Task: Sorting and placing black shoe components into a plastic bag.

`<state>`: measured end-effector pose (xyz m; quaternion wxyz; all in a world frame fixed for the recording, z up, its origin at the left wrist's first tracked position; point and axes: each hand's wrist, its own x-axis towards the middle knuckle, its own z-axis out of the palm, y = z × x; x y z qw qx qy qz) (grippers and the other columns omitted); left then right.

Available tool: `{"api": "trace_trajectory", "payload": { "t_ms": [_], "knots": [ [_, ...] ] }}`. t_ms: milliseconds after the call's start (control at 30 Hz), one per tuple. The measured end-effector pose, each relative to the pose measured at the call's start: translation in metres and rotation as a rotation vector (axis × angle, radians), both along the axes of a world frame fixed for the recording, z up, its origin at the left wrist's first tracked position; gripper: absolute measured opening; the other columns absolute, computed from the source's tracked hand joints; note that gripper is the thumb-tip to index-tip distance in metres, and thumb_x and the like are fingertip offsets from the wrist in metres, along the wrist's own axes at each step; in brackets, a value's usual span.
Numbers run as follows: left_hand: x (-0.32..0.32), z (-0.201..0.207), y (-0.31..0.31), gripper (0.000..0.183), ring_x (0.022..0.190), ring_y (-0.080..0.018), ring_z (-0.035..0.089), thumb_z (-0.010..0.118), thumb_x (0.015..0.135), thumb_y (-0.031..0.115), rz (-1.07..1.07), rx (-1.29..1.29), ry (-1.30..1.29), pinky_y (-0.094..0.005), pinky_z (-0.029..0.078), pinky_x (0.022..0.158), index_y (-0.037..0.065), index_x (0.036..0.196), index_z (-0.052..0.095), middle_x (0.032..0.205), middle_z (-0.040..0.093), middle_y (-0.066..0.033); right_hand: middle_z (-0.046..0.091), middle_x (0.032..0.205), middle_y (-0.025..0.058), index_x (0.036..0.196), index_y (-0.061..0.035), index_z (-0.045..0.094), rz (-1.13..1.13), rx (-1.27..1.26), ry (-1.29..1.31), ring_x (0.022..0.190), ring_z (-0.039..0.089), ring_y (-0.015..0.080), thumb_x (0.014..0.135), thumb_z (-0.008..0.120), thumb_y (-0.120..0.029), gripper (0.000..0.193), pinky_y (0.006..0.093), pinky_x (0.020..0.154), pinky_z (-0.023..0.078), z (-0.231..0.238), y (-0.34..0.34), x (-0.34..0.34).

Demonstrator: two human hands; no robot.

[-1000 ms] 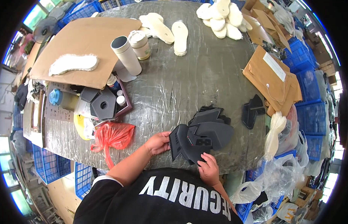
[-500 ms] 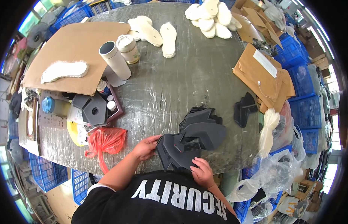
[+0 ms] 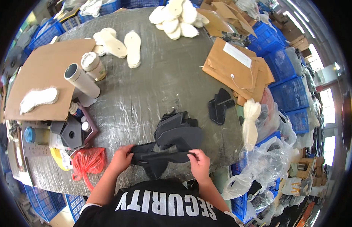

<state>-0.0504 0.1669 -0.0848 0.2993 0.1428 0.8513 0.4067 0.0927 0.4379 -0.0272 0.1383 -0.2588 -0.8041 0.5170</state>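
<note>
Pinching a thin, angular black sheet piece (image 3: pixel 155 162) by opposite ends, just nearside of a layered stack of black sheet pieces (image 3: pixel 179 132), with left hand (image 3: pixel 122 158) and right hand (image 3: pixel 199 164) apart. Right of the stack, seeing crumpled clear plastic bags (image 3: pixel 265 166) over a blue plastic crate (image 3: pixel 239 202). Left of the stack, seeing a bunched red plastic bag (image 3: pixel 89 160), contents unclear; farther left, a purple box (image 3: pixel 94 128) holding small white bottles (image 3: pixel 85 126). Left beyond the stack, seeing a white cylindrical tumbler (image 3: pixel 84 82).

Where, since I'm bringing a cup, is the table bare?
The middle, between the flask and envelopes, beyond the black stack; a smaller patch between the red bag and that stack. Crowded: the left side, around the cardboard.
</note>
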Motion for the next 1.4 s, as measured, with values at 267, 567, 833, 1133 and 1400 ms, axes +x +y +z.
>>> {"api": "trace_trajectory", "payload": {
  "t_ms": [267,567,833,1133,1400],
  "knots": [
    [-0.014,0.027,0.039,0.036,0.102,-0.0372,0.052,0.063,0.075,0.006,-0.122,-0.008,0.197,-0.0384,0.044,0.087,0.000,0.109,0.056,0.110,0.054,-0.0192,0.060,0.084,0.0121,0.095,-0.0013,0.060,-0.173,0.278,-0.039,0.068,0.058,0.0222,0.076,0.067,-0.011,0.022,0.0326,0.063,0.046,-0.034,0.062,-0.025],
    [-0.013,0.006,0.020,0.031,0.093,-0.0324,0.058,0.062,0.076,0.004,-0.059,0.008,0.150,-0.0359,0.048,0.081,-0.002,0.106,0.058,0.107,0.055,-0.0194,0.061,0.100,0.0210,0.108,0.0045,0.055,-0.465,0.442,-0.654,0.097,0.058,0.0353,0.063,0.078,-0.024,0.058,0.0407,0.084,0.045,-0.058,0.181,-0.089],
    [-0.014,-0.015,0.011,0.022,0.079,-0.0155,0.059,0.060,0.080,0.002,0.143,0.114,0.136,-0.0262,0.048,0.071,-0.004,0.101,0.059,0.092,0.062,-0.0104,0.049,0.074,-0.0009,0.089,-0.0101,0.049,-0.571,-0.799,0.195,0.050,0.038,0.0076,0.085,0.061,-0.011,0.013,0.0211,0.047,0.034,-0.036,0.164,-0.064],
    [0.014,0.035,0.091,0.036,0.097,-0.0125,0.055,0.057,0.087,0.009,0.158,0.814,-0.563,-0.0266,0.046,0.083,-0.002,0.121,0.048,0.107,0.060,-0.0068,0.062,0.088,0.0172,0.093,0.0045,0.057,-0.126,-1.260,0.154,0.085,0.062,0.0261,0.090,0.050,-0.006,0.013,0.0353,0.078,0.051,-0.014,-0.033,-0.018],
    [0.016,0.002,0.026,0.033,0.087,-0.0135,0.060,0.058,0.080,-0.005,0.313,0.635,-0.754,-0.0294,0.048,0.083,-0.003,0.113,0.053,0.100,0.062,-0.0059,0.064,0.095,0.0093,0.102,0.0000,0.059,0.656,-0.410,-0.359,0.080,0.060,0.0137,0.080,0.066,-0.015,0.029,0.0267,0.074,0.047,0.033,-0.008,-0.024]
  ]
}}
